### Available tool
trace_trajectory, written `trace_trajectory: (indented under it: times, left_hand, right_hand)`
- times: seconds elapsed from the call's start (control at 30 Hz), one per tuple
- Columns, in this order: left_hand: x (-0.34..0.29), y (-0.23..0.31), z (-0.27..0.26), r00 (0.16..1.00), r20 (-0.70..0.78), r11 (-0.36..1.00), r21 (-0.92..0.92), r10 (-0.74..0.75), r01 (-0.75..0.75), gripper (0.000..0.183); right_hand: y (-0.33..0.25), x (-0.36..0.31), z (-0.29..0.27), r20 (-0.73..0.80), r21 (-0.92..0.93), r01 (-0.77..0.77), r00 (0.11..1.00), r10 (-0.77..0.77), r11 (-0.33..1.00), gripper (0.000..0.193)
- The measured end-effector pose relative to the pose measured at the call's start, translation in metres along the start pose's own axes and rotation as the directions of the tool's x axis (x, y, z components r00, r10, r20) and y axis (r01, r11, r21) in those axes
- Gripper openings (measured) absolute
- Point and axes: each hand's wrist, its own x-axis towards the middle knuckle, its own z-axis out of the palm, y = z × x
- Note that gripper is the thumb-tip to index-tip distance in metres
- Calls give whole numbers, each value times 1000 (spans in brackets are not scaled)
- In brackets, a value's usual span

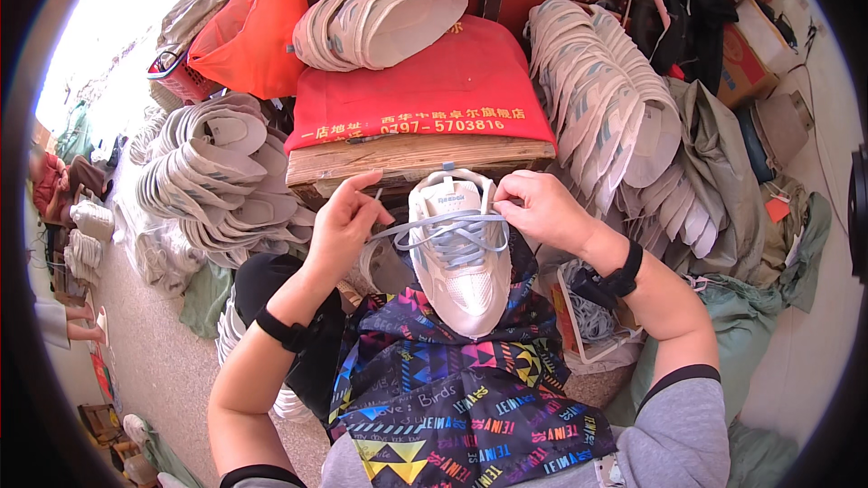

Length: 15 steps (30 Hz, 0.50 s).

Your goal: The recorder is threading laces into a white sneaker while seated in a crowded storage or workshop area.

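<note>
A white sneaker (461, 296) rests on my lap, its toe toward me and its heel against the wooden bench edge. Pale blue-grey shoelace (459, 242) crosses over its tongue through the eyelets. My left hand (345, 221) is left of the shoe, thumb and fingers pinched on the lace, which stretches from the shoe toward it. At the shoe's right upper edge, my right hand (541, 208) pinches the lace close to the top eyelets. A patterned dark apron (452, 389) lies under the shoe.
A wooden bench (425, 163) under a red cloth (416, 95) carries stacked shoe uppers (380, 27). More uppers are piled left (212, 172) and right (601, 90). A white basket (592, 357) with laces stands by my right forearm. Another person (54, 181) sits far left.
</note>
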Motion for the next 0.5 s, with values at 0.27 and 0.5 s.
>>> trace_trajectory:
  times: [0.27,0.5]
  left_hand:
    - [9,-4,25,993,-12,958,266,117,-109,5]
    - [7,9,29,998,48,917,395,43,-59,7]
  right_hand:
    - [-17,7,10,-4,-387,40,999,-45,921,7]
    - [-29,7,13,-15,-512,102,992,-128,853,17]
